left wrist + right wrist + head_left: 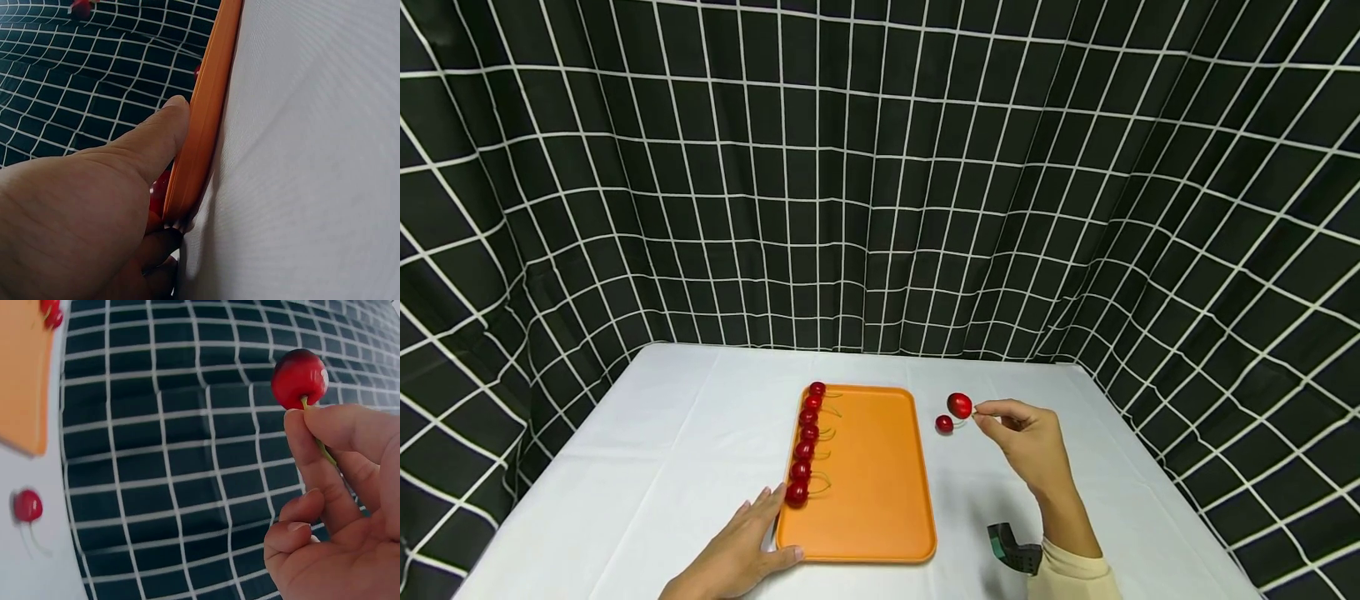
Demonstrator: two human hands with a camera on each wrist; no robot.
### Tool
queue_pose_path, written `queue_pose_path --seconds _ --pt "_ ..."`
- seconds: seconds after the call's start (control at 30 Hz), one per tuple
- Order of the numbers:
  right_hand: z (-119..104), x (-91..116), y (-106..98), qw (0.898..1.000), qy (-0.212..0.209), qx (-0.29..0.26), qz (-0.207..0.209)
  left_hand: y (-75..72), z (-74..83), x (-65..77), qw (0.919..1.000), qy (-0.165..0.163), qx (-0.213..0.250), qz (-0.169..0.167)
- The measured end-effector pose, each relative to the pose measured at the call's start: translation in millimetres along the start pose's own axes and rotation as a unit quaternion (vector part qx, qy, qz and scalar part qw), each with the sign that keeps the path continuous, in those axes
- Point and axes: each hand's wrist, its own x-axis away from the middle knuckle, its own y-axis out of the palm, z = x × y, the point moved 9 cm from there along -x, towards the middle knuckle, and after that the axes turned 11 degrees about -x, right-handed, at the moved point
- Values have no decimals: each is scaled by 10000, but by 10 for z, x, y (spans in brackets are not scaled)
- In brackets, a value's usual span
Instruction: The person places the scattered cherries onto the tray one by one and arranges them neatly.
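My right hand [1026,437] pinches a red cherry [959,406] by its green stem between thumb and forefinger, right of the tray. In the right wrist view the cherry [300,379] shows dark red on top, and the other fingers are curled loosely. A second cherry [943,424] lies on the white cloth just below it in the head view. My left hand [741,542] rests at the near left corner of the orange tray [880,475], thumb against the front rim and straight fingers along the left side. Several cherries [803,451] line the tray's left edge, stems pointing right.
White cloth covers the table [685,433]. Behind it and along both sides hangs a black curtain [865,192] with a white grid. A black and green strap [1015,550] sits at the right wrist, by a cream sleeve [1071,575].
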Motion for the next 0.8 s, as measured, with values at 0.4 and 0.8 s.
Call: queue_pose_path --seconds 0.4,0.8 --pt "-528 190 640 9967 -356 -507 -523 -24 13 41 10000 -11 -42 -71" --pt "-416 410 1496 9890 -103 -629 -1334 -47 -10 17 9997 -88 -211 9"
